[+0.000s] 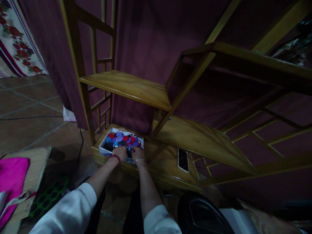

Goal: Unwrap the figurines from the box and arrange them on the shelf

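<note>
A shallow white cardboard box [104, 151] sits on the lowest wooden shelf, filled with several round discs [119, 138] in red, purple, blue and black. My left hand [120, 152], with a red bead bracelet at the wrist, reaches over the box's near side with its fingers curled down among the discs. Close beside it, my right hand [137, 154], wearing a silver bangle, bends its fingers in at the box's near right part. Both sets of fingertips are hidden or too dark to make out, so whatever they pinch cannot be named.
A phone [183, 160] lies on the lowest shelf to the right. Above the box juts a wooden shelf board [129, 87]. A black rounded seat-like object [202, 214] stands at lower right. At left are a woven mat surface [36, 169] with pink cloth [12, 175] and a cable [80, 146].
</note>
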`<state>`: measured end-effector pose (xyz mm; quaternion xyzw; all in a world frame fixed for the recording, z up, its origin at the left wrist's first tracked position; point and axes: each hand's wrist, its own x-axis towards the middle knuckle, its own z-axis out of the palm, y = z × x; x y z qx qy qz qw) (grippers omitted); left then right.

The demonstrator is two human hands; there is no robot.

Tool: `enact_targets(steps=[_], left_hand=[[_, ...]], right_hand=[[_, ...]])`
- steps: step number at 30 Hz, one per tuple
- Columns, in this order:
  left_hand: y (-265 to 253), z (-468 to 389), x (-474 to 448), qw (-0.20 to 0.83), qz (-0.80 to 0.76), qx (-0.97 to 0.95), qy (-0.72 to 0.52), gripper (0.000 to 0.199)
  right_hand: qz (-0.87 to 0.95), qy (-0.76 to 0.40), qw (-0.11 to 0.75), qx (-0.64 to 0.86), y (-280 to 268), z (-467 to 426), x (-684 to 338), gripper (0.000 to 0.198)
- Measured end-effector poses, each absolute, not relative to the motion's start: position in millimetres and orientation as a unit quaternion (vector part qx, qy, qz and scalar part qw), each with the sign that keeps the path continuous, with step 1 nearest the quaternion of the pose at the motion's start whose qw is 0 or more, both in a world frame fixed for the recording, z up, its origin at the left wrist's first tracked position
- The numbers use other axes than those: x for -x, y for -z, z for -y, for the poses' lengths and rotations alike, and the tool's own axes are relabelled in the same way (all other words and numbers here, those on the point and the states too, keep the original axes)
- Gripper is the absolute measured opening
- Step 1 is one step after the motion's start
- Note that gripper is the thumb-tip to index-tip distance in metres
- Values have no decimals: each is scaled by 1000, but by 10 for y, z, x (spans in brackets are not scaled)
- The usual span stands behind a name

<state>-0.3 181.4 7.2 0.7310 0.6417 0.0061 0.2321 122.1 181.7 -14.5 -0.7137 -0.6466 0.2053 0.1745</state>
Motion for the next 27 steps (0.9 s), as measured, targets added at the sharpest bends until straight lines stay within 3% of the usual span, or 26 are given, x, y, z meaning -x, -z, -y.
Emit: enact_targets(steps=[27], left_hand=[[173, -2128, -46, 254, -566, -784, 16, 38]], right_hand=[[649, -213, 103, 723, 85, -1949, -1204, 37]])
